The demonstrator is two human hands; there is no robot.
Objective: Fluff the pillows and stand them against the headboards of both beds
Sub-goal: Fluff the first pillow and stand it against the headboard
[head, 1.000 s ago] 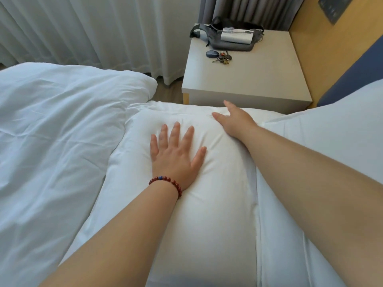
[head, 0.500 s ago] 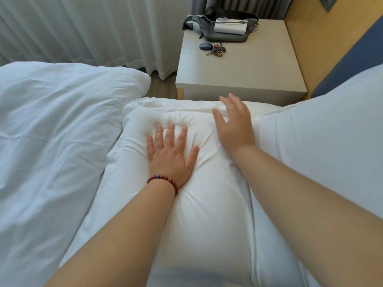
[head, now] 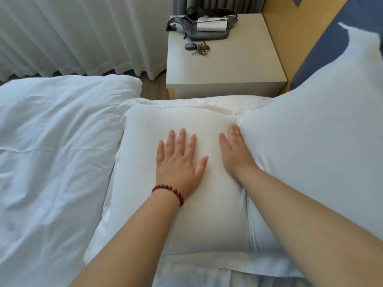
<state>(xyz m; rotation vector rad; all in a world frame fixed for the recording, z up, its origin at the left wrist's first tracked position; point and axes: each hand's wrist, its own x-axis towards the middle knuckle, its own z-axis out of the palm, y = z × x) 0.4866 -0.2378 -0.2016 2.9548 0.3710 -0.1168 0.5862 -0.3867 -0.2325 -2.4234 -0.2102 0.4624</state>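
Observation:
A white pillow point(head: 182, 220) lies flat on the bed in the middle of the view. My left hand point(head: 179, 160), with a red bead bracelet at the wrist, presses flat on its upper half, fingers spread. My right hand point(head: 234, 151) lies flat on the pillow's right side, its outer edge against a second white pillow point(head: 315, 146). That second pillow leans up at the right against the blue headboard point(head: 331, 42).
A rumpled white duvet point(head: 56, 154) covers the bed at left. A grey nightstand point(head: 223, 63) stands just beyond the pillow, bearing a grey pouch point(head: 203, 27) and keys point(head: 196, 48). White curtains point(head: 72, 32) hang at the back left; a wooden wall panel point(head: 294, 32) is at right.
Both hands have slid back towards me on the pillow. The dents near its far edge have smoothed out. The view has shifted, showing more of the nightstand and the standing pillow.

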